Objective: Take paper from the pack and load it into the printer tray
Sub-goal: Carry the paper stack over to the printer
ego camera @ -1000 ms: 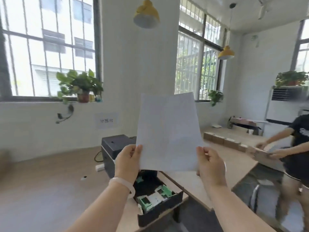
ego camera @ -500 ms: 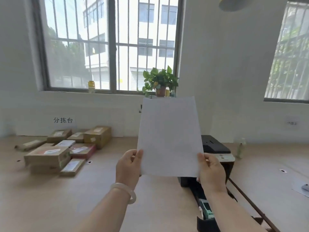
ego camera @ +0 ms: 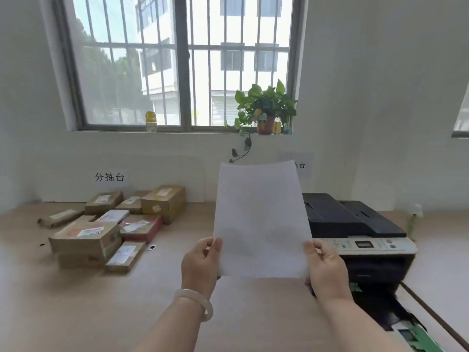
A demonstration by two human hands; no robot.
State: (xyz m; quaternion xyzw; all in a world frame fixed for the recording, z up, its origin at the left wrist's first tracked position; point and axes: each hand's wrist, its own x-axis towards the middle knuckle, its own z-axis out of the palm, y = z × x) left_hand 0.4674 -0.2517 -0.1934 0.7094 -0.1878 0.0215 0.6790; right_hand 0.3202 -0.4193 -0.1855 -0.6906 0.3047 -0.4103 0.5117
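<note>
Head view: left hand (ego camera: 201, 265), right hand (ego camera: 326, 269) pinch paper (ego camera: 261, 219) side edges, upright; printer (ego camera: 355, 232) right.

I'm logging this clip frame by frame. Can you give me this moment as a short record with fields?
paper: one white sheet, held upright in the air in front of the person
left hand: grips the sheet's lower left edge; a pale bangle on the wrist
right hand: grips the sheet's lower right edge
printer: black, on the table, right of the sheet
tray: pulled out below the printer; no paper visible in it
parcels: cardboard boxes on the table, left
plant: on the windowsill
</note>
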